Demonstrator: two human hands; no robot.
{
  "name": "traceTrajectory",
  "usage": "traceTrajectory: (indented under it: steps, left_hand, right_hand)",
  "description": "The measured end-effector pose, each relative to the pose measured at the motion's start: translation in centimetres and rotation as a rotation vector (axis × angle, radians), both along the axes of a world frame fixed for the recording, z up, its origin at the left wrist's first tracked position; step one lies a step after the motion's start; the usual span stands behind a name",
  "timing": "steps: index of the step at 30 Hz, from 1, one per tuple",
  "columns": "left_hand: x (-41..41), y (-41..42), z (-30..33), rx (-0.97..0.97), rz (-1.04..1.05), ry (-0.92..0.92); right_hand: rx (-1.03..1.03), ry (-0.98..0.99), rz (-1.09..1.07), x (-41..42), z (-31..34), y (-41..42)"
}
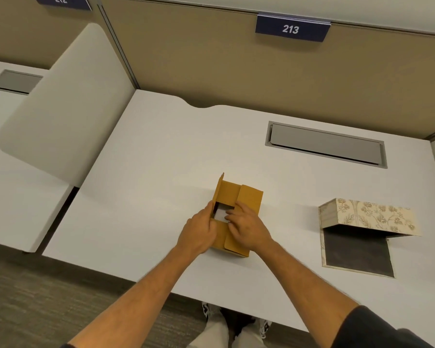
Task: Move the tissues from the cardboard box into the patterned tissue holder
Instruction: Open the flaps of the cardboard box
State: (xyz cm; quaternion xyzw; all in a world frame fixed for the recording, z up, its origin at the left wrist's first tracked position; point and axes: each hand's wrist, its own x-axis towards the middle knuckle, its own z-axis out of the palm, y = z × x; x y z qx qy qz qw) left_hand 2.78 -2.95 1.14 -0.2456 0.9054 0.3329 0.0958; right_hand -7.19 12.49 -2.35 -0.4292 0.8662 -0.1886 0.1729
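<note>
Left hand (199, 232) grips the brown cardboard box's (249, 199) left flap; right hand (246, 227) presses fingers into its gap. Box's long axis runs away across the white tabletop (161, 159).

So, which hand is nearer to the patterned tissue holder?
Right. The right hand rests on the cardboard box, on the side facing the patterned tissue holder; the left hand grips the box's far side.

Both hands (224, 229) close together, fingers curled
</note>
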Motion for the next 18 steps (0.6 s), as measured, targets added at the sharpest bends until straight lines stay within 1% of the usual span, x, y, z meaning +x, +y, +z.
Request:
traceTrajectory:
  steps: [2,6,9,11,14,18]
  left_hand:
    - [0.4,-1.0,0.0,-0.029,0.020,0.019]
    - [1.0,-2.9,0.0,-0.087,0.022,0.054]
    - [1.7,-3.7,-0.3,-0.141,0.064,0.058]
    - [2.1,-3.9,-0.7,-0.138,0.089,0.021]
    - [2.4,-3.8,-1.4,-0.186,0.051,-0.050]
    - [2.5,-3.0,-2.1,-0.419,-0.037,-0.086]
  right_hand:
    - [-0.005,0.023,0.030,-0.3,0.4,0.1]
    - [-0.143,0.135,0.035,-1.1,1.9,1.5]
    - [-0.243,0.186,-0.029,-2.4,3.0,3.8]
    - [-0.273,0.193,-0.127,-3.5,3.1,6.0]
    - [-0.194,0.165,-0.251,-4.4,2.6,9.7]
    - [0.002,0.111,-0.293,-4.5,1.2,12.1]
